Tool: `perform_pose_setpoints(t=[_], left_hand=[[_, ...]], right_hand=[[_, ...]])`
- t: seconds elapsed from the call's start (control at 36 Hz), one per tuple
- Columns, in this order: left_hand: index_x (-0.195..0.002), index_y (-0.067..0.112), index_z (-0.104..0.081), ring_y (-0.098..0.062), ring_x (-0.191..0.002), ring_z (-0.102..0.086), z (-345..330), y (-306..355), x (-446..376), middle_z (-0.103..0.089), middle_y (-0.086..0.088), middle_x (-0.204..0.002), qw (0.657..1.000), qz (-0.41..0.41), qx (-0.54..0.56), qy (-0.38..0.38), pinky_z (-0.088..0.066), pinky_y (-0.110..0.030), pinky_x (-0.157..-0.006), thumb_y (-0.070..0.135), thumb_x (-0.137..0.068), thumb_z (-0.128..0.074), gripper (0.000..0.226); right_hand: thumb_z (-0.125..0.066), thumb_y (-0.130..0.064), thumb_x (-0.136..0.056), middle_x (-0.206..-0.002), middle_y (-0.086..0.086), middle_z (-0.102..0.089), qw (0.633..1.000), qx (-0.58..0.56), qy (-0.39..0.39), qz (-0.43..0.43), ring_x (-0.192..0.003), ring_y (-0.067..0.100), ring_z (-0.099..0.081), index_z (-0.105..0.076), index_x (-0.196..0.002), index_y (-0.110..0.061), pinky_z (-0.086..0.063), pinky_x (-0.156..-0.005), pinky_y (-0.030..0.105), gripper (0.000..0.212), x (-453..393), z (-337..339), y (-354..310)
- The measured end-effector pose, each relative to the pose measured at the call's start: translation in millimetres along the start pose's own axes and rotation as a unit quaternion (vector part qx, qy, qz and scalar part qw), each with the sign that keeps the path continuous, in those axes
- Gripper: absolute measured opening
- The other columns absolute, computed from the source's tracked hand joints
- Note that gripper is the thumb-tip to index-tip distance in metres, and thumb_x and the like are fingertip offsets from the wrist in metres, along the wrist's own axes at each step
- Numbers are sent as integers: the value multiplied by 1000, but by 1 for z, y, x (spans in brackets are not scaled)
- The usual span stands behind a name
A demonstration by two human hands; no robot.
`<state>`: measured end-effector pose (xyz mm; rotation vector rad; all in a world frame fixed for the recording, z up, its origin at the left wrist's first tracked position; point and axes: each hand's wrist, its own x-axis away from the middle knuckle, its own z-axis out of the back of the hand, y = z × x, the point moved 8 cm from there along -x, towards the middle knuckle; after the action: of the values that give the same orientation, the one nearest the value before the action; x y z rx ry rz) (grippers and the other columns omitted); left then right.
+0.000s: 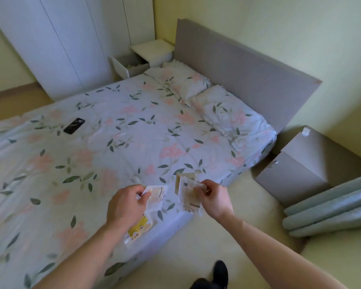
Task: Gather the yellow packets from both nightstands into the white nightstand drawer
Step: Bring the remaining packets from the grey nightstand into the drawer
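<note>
Both hands are held over the near corner of the bed [96,130].

Left hand [126,206]: fingers closed in a pinch on a pale packet [157,195], thumb on top. A second packet with a yellow print [139,227] shows just below the hand. Whether this one is also held or lies on the bed cannot be told; the hand covers its upper part.

Right hand [214,200]: fingers closed on a small stack of packets [189,191], held upright and fanned a little. The front one is pale with a printed label. The exact count in the stack is unclear, probably two or three.

The two hands are near each other but apart, and their packets do not touch.

White nightstand [152,51]: at the far side of the bed, beside the headboard [248,67]. Its drawer [128,67] is pulled out toward the wardrobe [56,38]. Some contents show inside, too small to identify.

Grey nightstand [304,163]: at the near side of the bed, on the person's right, front closed. Pale green rolls [329,207] lie on the floor just beside it.

A dark phone [74,126] lies on the bedspread, well apart from the hands. Two pillows [206,97] rest against the headboard.
</note>
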<state>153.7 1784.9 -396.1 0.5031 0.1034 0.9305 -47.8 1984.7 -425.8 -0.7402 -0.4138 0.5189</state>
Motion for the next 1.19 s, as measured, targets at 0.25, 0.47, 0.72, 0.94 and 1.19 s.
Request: perform_pose_setpoints(t=[0.25,0.47,0.72,0.94,1.19], left_hand=[[-79,25,-66,-17,-61,-59,94,-144,35,-64,8,-67,1000,1,-22,-14,-41,-28,-48,44,-93,-64,24],[-71,25,-62,-10,-56,-53,159,-243,-2,-61,9,-65,1000,-2,-18,14,-33,-26,-45,40,-92,-66,26],[-85,26,-71,-10,-61,-56,231,-368,-35,-67,12,-76,999,25,-35,24,-33,-23,-45,37,-93,-67,14],[-78,27,-66,-14,-63,-60,259,-453,-52,-65,11,-72,998,-44,-44,-1,-44,-27,-50,42,-93,-65,21],[-88,30,-71,-14,-73,-63,296,-518,-19,-71,13,-89,989,-133,-12,-61,-46,-26,-56,42,-93,-65,15]], right_hand=[[-58,-29,-91,-59,7,-59,999,-23,-22,-2,-47,9,-42,-62,-71,-21,-40,-47,31,23,86,-115,-101],[-55,-28,-93,-54,-4,-53,999,-28,-43,-2,-45,8,-41,-64,-74,-21,-36,-47,25,23,73,-211,-175],[-57,-27,-94,-55,-1,-52,997,-33,-74,20,-45,9,-40,-64,-77,-19,-37,-47,27,20,77,-333,-283],[-57,-29,-95,-60,-4,-58,999,-29,-17,7,-48,7,-47,-66,-81,-24,-38,-45,17,18,123,-391,-354],[-56,-27,-95,-57,2,-59,995,-36,67,-68,-42,8,-42,-67,-78,-27,-36,-42,22,20,249,-441,-391]])
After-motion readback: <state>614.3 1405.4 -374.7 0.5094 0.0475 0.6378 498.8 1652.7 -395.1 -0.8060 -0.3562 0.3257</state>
